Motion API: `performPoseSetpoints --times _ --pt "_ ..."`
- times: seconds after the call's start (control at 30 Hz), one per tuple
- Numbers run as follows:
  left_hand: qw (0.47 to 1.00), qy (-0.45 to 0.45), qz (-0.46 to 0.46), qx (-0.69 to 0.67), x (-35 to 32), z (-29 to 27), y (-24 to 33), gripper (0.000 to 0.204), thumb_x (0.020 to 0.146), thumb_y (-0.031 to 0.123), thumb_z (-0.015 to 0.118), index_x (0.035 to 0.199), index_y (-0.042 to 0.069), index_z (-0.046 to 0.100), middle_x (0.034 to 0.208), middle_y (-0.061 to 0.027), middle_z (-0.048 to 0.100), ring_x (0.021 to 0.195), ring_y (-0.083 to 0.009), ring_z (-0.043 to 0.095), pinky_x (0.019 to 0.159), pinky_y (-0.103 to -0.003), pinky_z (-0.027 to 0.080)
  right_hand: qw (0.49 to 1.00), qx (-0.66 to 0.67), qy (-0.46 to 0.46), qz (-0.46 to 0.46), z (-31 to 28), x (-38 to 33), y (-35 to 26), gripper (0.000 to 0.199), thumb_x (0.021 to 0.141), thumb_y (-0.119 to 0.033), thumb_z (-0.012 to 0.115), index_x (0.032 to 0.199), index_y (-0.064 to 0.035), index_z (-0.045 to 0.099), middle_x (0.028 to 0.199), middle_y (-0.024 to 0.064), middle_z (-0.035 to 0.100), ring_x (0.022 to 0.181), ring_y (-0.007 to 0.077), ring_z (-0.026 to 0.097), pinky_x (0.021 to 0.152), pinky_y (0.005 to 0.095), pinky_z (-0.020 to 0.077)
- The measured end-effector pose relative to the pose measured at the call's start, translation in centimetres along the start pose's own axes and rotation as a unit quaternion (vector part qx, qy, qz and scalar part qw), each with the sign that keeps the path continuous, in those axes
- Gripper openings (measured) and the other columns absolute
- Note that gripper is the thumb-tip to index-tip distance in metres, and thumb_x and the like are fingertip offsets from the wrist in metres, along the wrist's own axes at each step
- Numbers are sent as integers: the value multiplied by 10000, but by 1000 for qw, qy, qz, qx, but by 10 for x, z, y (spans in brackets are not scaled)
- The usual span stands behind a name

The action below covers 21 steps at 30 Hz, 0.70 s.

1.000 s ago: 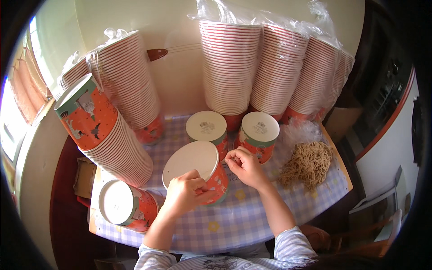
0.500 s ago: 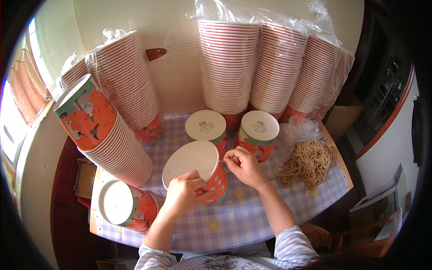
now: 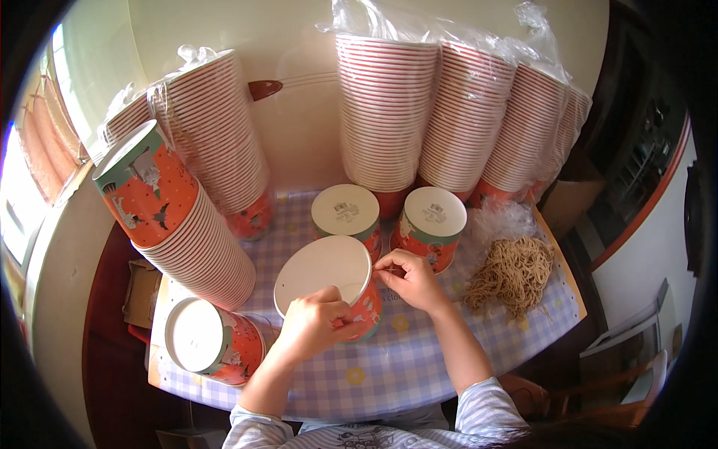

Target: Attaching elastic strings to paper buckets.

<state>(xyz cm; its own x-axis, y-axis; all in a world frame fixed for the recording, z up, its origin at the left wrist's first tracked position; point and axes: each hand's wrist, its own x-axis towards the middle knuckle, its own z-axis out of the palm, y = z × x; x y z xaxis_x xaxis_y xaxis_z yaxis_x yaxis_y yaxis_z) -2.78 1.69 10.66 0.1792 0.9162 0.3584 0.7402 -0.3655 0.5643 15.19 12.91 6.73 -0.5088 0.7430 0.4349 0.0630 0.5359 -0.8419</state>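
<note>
At the near side of the table, two bare hands meet one tub, well clear of each other! Left hand [image 3: 320, 318], curled tight at the near rim, thumb in against the fingers; whether it has the rim itself, I can't tell from where I stand. Right hand [image 3: 411, 280], thumb and fingertips pinched together by the right rim, anything between them too small to make out.

And the tub: a round, orange-printed paper tub with a white inside [image 3: 368, 310], mouth upward, between the hands. Light, I'd judge, stiff at the rolled lip, softer down the wall, a squeeze could dent it; smooth-coated, so a bit slippery. Best hold? That rim, fingers in, thumb out.

Just behind, two upturned tubs with cream bases and green bands [image 3: 434, 217]. Off right, a tangled heap of tan cord [image 3: 512, 269], surely limp and quick to snag, all on a purple-and-white checked tablecloth [image 3: 314, 385].
</note>
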Motion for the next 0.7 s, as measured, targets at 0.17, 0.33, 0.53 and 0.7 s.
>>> performPoseSetpoints --times 0.17,0.33,0.53,0.7 --pt "999 -2 31 -7 -1 0 0 203 596 181 778 608 55 619 623 -26 531 550 -183 568 512 -308 462 995 90 -3 44 -1 1 5 148 802 26 613 942 -20 602 817 -6 592 739 48 551 638 210 480" --pt "996 -32 83 -10 -1 -2 -2 207 642 225 758 615 77 616 612 -18 527 544 -196 573 499 -332 466 987 117 -105 42 -7 1 12 203 780 0 643 975 -54 621 855 22 654 798 79 596 690 236 502" --pt "977 -170 116 -60 2 -4 -4 179 672 184 751 721 66 626 669 -31 608 578 -204 616 525 -307 471 979 27 -199 13 -20 0 8 171 758 5 649 918 -51 623 878 22 660 793 104 615 681 254 499" --pt "993 -88 -27 -77 -4 10 -16 176 800 179 622 896 52 548 640 -107 622 593 -284 629 556 -376 501 969 13 -248 10 -9 3 -6 170 714 9 684 865 -51 635 814 34 648 746 125 620 652 258 493"
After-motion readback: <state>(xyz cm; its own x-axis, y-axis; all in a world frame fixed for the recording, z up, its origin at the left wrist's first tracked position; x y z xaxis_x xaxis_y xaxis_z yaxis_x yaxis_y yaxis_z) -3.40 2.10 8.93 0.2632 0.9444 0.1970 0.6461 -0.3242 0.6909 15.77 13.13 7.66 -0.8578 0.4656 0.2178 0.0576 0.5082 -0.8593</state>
